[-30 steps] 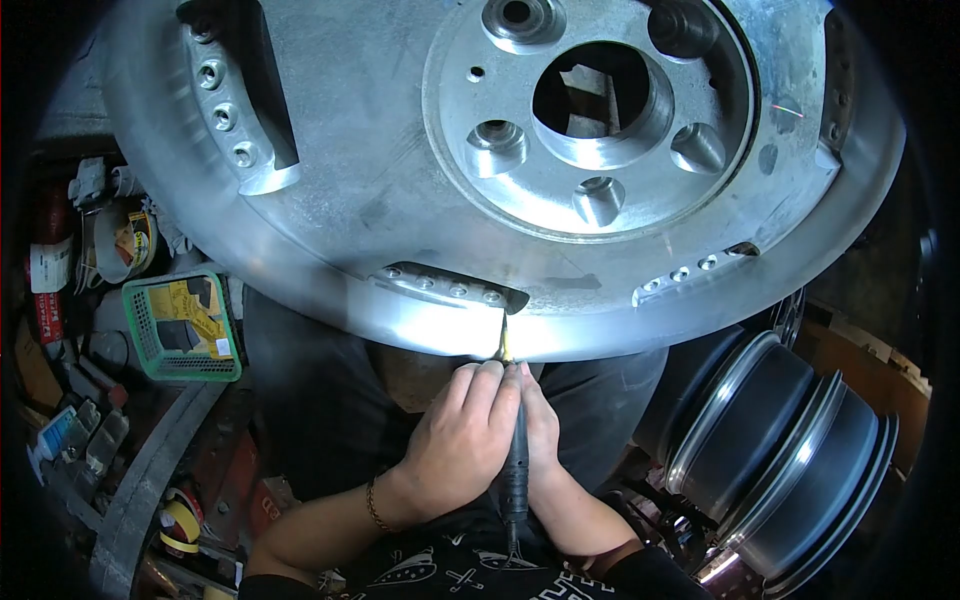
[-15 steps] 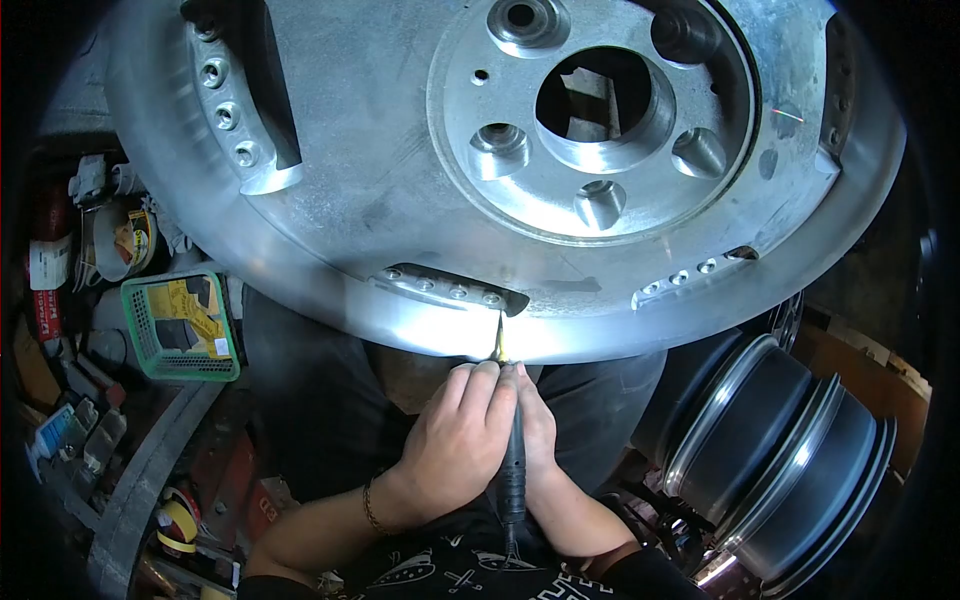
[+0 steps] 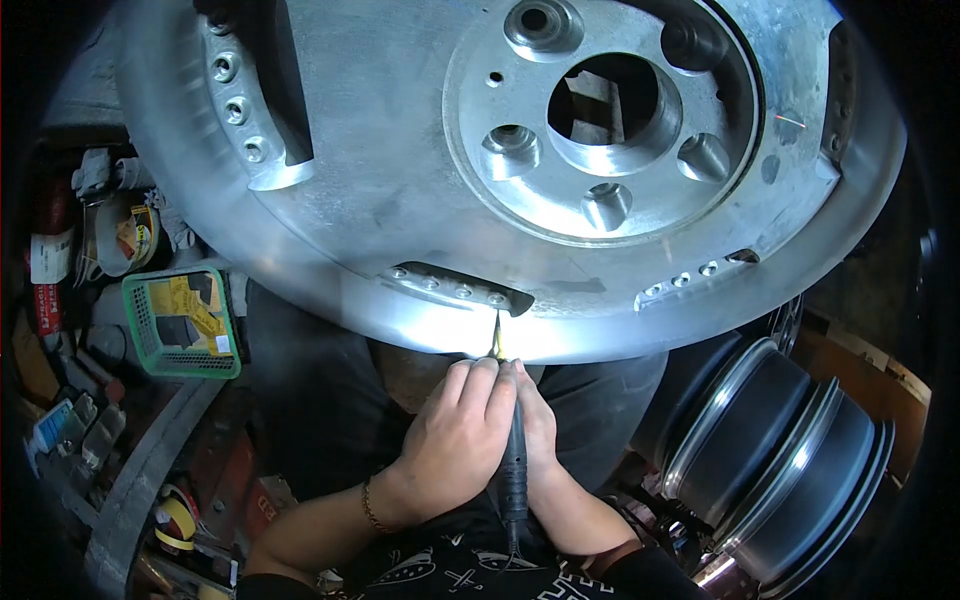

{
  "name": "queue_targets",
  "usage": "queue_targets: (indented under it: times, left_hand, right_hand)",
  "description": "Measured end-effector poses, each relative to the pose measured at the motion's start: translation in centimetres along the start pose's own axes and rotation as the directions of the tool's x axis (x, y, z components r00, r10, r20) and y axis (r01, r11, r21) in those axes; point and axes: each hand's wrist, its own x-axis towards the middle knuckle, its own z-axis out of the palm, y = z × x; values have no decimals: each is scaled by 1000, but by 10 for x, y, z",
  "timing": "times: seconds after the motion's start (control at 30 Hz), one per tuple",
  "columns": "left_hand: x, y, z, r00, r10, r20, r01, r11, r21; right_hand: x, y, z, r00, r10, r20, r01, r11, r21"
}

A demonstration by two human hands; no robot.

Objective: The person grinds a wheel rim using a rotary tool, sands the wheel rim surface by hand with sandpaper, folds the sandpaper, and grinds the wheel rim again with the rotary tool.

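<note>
A large bare-metal wheel disc with a round centre bore and several bolt holes fills the upper view. Both hands close around a slim black rotary grinder handpiece, whose cord runs down toward my shirt. My left hand wraps it from the left, fingers over its front end. From the other side, my right hand grips it, partly hidden by the tool. The thin yellowish tip reaches the brightly lit rim edge, just below the right end of a slot with several small holes. Exact tip contact is hard to make out.
A green basket with yellow and dark sheets stands at left, among assorted tools and containers. Wheel barrels with shiny lips lie at lower right, near a wooden box. My legs are under the disc.
The wheel disc has shifted slightly to the right in view, its slots and bolt holes with it. Both hands keep their grip on the grinder handpiece in nearly the same place.
</note>
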Motion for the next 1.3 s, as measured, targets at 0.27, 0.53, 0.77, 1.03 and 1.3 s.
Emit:
queue_targets:
  times: [0.27, 0.53, 0.77, 1.03, 1.3]
  left_hand:
    - [0, 0, 0, 1000, 4, -23, -4, 1000, 27]
    - [-1, 0, 1, 1000, -11, -27, 13, 997, 75]
    - [1, 0, 3, 998, 42, -51, -40, 998, 41]
    - [2, 2, 4, 998, 56, -39, -53, 995, 83]
    - [-6, 1, 4, 998, 53, -46, -47, 992, 114]
  right_hand:
    - [1, 0, 0, 1000, 18, 10, -18, 1000, -15]
    - [0, -1, 4, 998, 14, 53, -11, 998, -65]
    - [0, 1, -5, 998, -24, 57, 25, 1000, -13]
    - [-4, -1, -4, 998, -70, -4, 70, 996, -46]
    - [-3, 1, -5, 999, -10, 53, 15, 996, -83]
